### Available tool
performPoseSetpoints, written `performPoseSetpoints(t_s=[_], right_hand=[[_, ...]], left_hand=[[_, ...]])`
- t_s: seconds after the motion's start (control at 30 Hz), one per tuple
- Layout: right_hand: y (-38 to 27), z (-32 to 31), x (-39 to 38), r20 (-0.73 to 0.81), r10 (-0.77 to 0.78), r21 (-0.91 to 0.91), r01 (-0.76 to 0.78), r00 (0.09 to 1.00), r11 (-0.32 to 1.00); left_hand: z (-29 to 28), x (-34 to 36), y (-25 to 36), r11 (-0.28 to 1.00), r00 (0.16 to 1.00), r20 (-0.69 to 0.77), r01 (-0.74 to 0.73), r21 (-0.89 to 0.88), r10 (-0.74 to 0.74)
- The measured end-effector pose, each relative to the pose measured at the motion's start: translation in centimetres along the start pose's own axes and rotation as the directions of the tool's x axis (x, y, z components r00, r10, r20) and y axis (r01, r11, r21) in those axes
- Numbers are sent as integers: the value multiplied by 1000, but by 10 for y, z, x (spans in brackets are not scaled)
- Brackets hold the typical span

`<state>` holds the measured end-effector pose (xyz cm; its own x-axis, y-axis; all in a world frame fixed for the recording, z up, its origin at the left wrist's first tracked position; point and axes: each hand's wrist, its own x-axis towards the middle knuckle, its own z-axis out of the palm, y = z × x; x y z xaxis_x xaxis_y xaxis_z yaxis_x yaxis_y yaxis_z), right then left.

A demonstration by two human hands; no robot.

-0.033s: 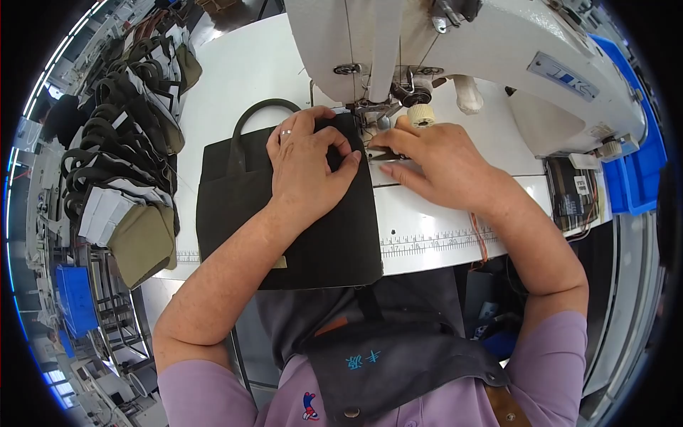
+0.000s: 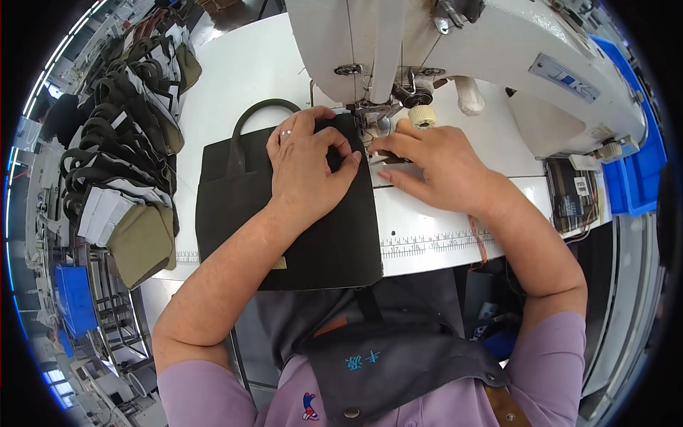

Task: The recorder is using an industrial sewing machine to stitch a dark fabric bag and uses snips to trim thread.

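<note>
Both hands are at the needle end of a sewing machine (image 2: 498, 43), bare and close together. From where I stand, the left hand (image 2: 306, 160) lies palm down with fingers bent and spread across the cloth, thumb near the right edge; I see no pinch in it. Just right of that edge, the right hand (image 2: 441, 167) curls round a small dark tool (image 2: 397, 158), perhaps snips, with index finger and thumb apart at the front.

Only that right hand has changed: its index finger and thumb have dipped slightly nearer, and less of the tool shows. The left hand and the cloth have not shifted, so I judge the work remains at the same spot, with the piece held steady.

That piece is a black bag (image 2: 327, 245), lying flat on the white table (image 2: 427, 203), left of the needle, its near edge reaching past the tabletop. It looks smooth and squarish, with a seam across its far left part and an arched handle (image 2: 239, 135) on the far side. I cannot tell whether the needle is in it.

Farther left hang dark and olive pieces (image 2: 142, 238); far right sits a blue bin (image 2: 633, 188).
</note>
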<state>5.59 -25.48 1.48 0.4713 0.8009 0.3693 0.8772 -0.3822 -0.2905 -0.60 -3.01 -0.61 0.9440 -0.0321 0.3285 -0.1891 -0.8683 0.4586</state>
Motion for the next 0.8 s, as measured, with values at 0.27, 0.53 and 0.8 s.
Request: performPoseSetpoints(t_s=[0.27, 0.53, 0.8], right_hand=[[-1, 7, -4, 84, -56, -181, 71, 995, 981], [-2, 9, -2, 63, -56, -212, 69, 996, 975], [-1, 13, -1, 68, 28, -222, -12, 997, 975]], left_hand=[[-1, 1, 0, 1000, 1000, 5, -15, -4, 15], [-26, -20, 1, 925, 934, 126, -350, 145, 333], [-21, -20, -4, 954, 949, 180, -281, 106, 259]])
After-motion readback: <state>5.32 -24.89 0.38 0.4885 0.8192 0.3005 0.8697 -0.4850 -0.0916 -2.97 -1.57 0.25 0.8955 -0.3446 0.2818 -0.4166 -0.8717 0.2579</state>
